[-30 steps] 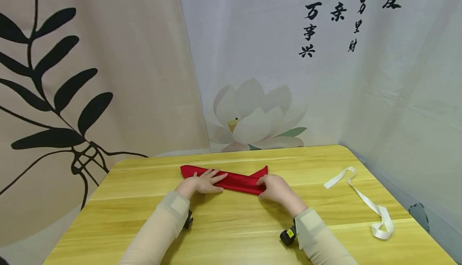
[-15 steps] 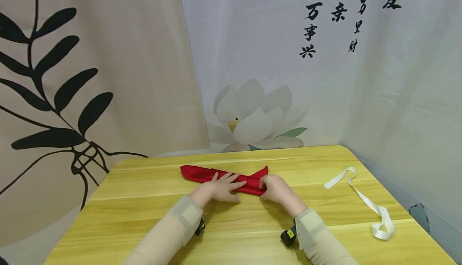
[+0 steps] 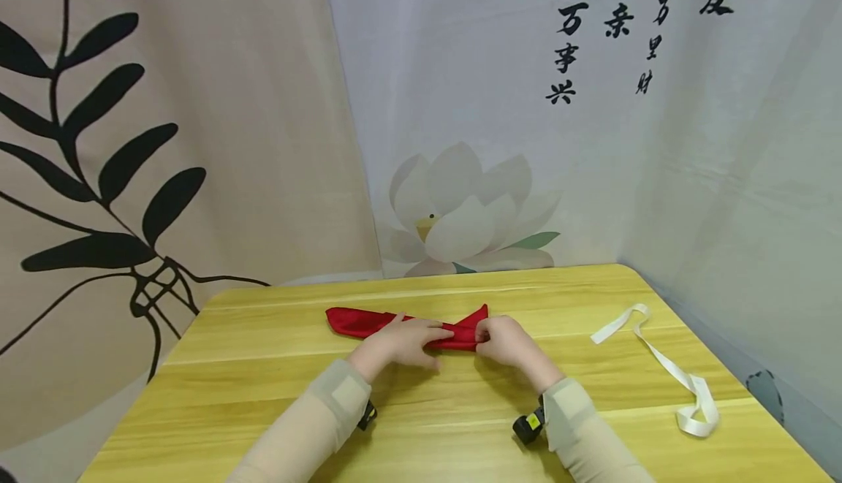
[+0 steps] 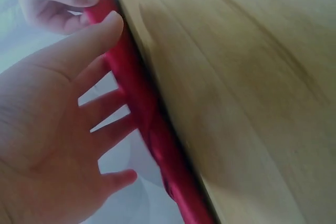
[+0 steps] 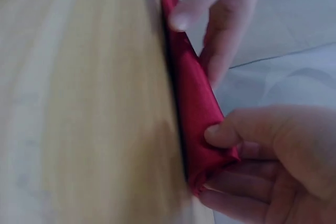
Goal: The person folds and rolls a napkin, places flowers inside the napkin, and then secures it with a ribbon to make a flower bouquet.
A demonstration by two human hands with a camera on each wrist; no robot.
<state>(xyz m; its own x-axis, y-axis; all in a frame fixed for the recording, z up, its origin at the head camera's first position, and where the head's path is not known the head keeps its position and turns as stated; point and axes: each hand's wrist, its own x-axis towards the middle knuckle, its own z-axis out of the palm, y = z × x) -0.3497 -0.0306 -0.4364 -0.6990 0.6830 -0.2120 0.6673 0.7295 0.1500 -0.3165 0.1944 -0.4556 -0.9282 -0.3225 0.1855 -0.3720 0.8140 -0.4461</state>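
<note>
A shiny red satin cloth [image 3: 358, 321], rolled into a long narrow strip, lies across the table, its pointed corner sticking up near the right end. My left hand [image 3: 403, 342] rests over the middle of the strip, fingers spread and fairly straight. In the left wrist view, the left hand [image 4: 52, 114] has its fingertips along the red roll [image 4: 134, 80] and its thumb in front. My right hand [image 3: 506, 342] pinches the right end. The right wrist view shows the right hand [image 5: 283, 156] with its thumb on the roll [image 5: 197, 98] and fingers curled beneath the end.
A white ribbon [image 3: 667, 366] lies loosely curled on the right side of the wooden table [image 3: 454, 432]. Behind the table hang printed cloths [image 3: 276, 103] with leaves, a lotus and black characters. Each wrist carries a small black camera [image 3: 528, 427].
My left hand has slid right along the strip toward the right hand. The cloth has become narrower and rounder, and its near edge has shifted slightly away. The right hand keeps its hold.
</note>
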